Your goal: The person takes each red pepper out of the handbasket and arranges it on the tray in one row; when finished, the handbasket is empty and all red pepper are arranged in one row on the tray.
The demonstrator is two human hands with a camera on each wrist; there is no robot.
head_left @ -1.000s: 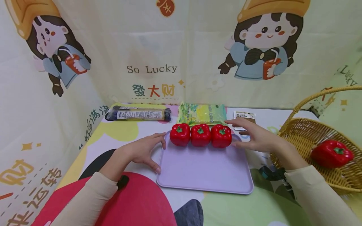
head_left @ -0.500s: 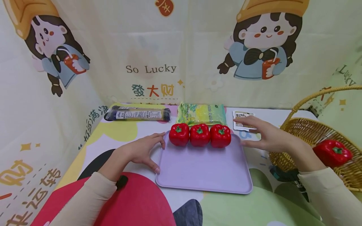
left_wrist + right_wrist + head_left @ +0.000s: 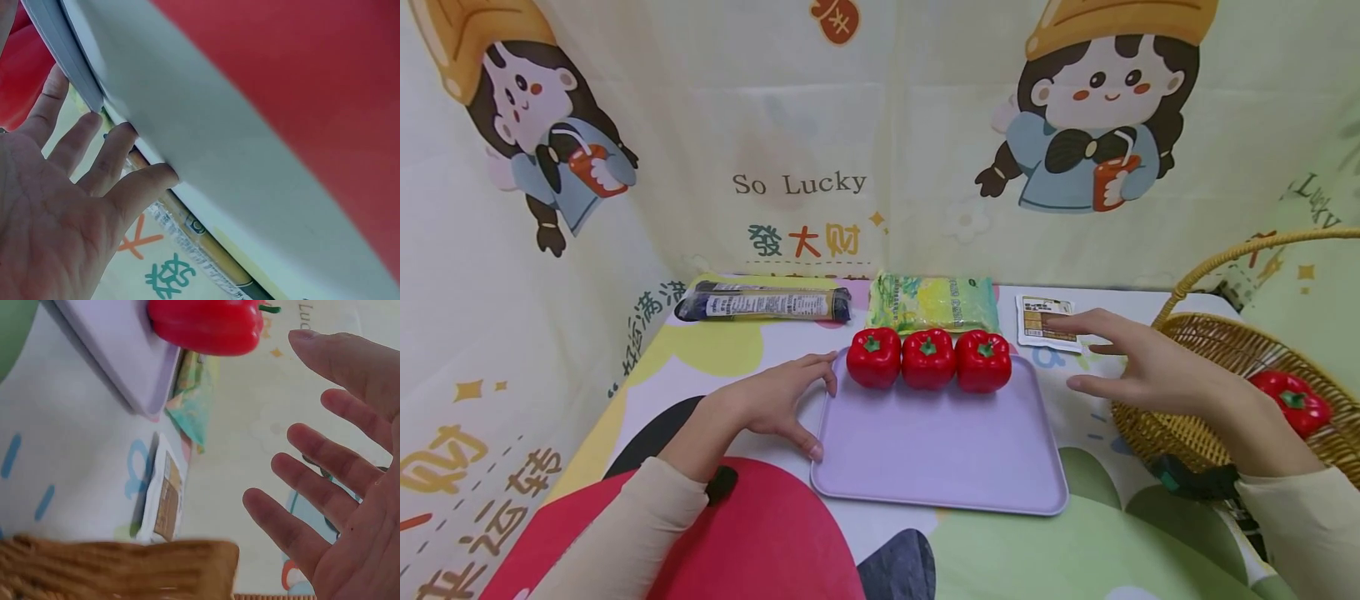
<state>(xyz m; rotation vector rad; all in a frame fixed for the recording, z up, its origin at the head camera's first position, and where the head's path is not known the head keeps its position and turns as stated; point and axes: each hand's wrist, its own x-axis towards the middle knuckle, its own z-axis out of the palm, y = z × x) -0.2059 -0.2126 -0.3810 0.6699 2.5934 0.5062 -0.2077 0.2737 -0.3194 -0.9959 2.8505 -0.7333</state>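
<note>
Three red bell peppers, the left one, the middle one and the right one, stand in a row along the far edge of a lilac tray. My left hand rests at the tray's left edge, thumb and fingers spread loosely along it. Nothing is held by my right hand, which hovers with extended fingers between the tray and a wicker basket. Another red bell pepper lies in that basket, partly behind my right wrist. In the right wrist view the basket's rim is close below the fingers.
Behind the tray lie a long dark-wrapped packet, a green and yellow packet and a small white and brown sachet. The basket's handle arches up at the right. A printed cloth backdrop closes off the far side.
My right hand has moved rightwards, away from the right-hand pepper on the tray and toward the basket. The left hand and the peppers have stayed in place.
</note>
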